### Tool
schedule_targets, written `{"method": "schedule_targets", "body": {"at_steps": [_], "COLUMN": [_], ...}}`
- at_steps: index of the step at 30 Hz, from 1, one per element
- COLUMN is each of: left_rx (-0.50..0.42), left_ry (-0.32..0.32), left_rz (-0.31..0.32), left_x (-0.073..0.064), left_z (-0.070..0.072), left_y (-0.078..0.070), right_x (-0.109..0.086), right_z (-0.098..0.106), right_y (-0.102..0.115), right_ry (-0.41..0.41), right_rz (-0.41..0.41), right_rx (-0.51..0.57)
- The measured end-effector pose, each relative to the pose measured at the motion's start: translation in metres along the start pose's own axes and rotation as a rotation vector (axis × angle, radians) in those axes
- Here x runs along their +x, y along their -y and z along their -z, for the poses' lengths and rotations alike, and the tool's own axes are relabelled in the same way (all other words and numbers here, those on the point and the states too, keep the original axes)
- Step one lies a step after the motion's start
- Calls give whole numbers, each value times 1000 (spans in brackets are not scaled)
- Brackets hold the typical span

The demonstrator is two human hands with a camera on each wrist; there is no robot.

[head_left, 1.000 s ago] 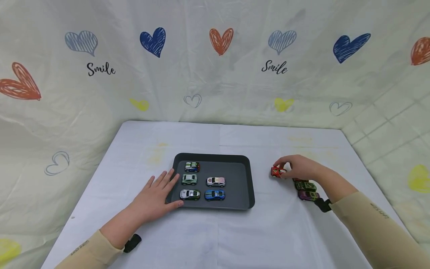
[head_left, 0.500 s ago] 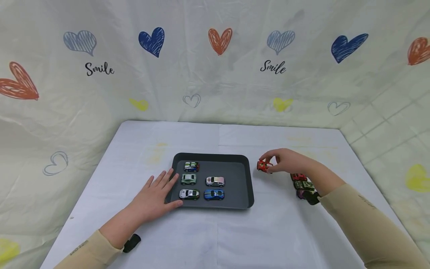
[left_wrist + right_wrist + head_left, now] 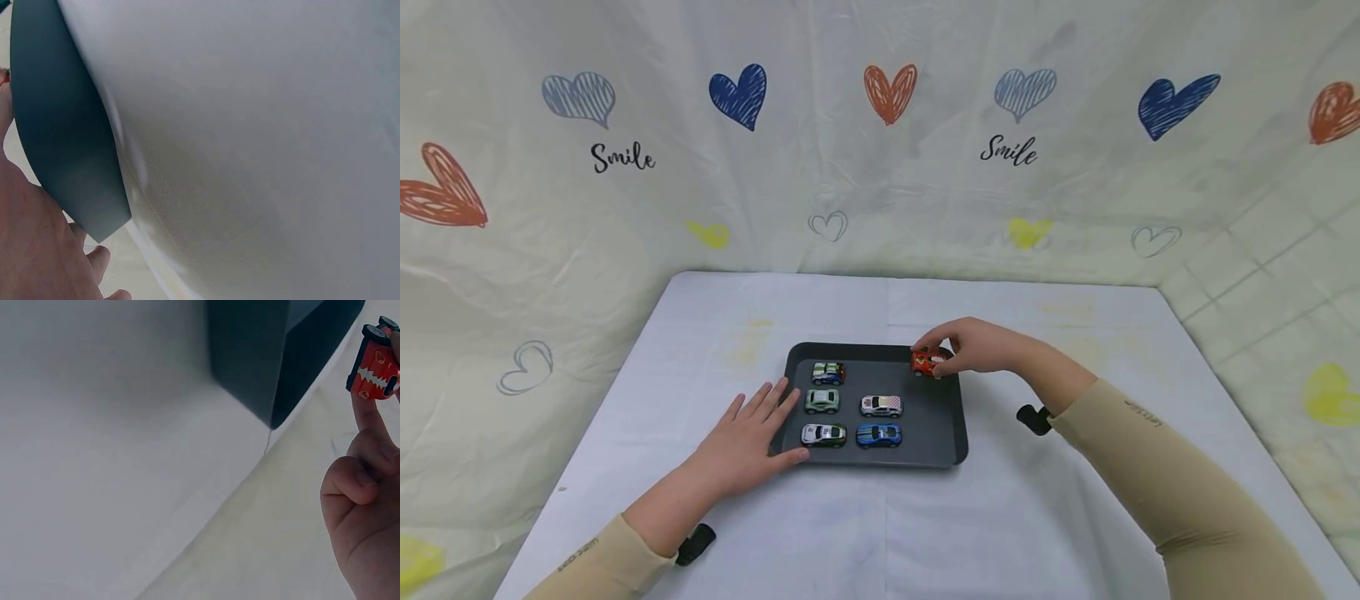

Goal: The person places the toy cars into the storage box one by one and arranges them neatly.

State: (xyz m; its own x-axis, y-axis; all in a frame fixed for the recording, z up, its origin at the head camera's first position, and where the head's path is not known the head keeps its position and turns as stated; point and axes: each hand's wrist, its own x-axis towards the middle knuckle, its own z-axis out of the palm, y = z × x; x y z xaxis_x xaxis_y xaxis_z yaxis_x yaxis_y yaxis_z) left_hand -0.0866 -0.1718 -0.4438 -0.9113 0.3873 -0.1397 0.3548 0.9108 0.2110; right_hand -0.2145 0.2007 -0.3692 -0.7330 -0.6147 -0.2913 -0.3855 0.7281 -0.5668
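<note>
My right hand (image 3: 988,346) pinches a red toy car (image 3: 925,362) between thumb and fingertips, over the back right corner of a dark grey tray (image 3: 928,429). In the right wrist view the red car (image 3: 375,372) shows white markings and its wheels. My left hand (image 3: 741,454) rests with fingers spread at the tray's left rim. Inside the tray, a multicoloured toy car (image 3: 828,372), a pale green one (image 3: 822,401) and a white-and-black one (image 3: 823,434) form a left column. Beside them stand a white patterned car (image 3: 882,406) and a blue car (image 3: 879,435).
A white cloth (image 3: 880,533) covers the table under the tray. Behind it hangs a pale curtain (image 3: 925,192) printed with hearts. The right sleeve (image 3: 1150,467) crosses the table's right side and hides the spot where other toy cars stood.
My right hand has carried the red toy car leftward from the table's right side to over the tray. My left hand has stayed at the tray's edge.
</note>
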Motion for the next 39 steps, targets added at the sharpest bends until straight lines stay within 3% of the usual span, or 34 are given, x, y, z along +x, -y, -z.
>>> {"method": "schedule_targets", "body": {"at_steps": [12,18,26,39], "left_rx": [-9,-1,-13,-4], "left_ry": [-11,-7,-27,5], "left_rz": [3,9,-2,15], "left_x": [1,1,1,2], "left_z": [-4,-3,-4,-3], "left_y": [1,0,1,0], "right_x": [38,52,64,74], "right_z": [-12,-24,-38,-50], "right_y": [24,27,38,45], "right_ry": [41,77,103,86], "right_rz": [66,57,50,14], "right_rx": [-65,-197,-377,-498]}}
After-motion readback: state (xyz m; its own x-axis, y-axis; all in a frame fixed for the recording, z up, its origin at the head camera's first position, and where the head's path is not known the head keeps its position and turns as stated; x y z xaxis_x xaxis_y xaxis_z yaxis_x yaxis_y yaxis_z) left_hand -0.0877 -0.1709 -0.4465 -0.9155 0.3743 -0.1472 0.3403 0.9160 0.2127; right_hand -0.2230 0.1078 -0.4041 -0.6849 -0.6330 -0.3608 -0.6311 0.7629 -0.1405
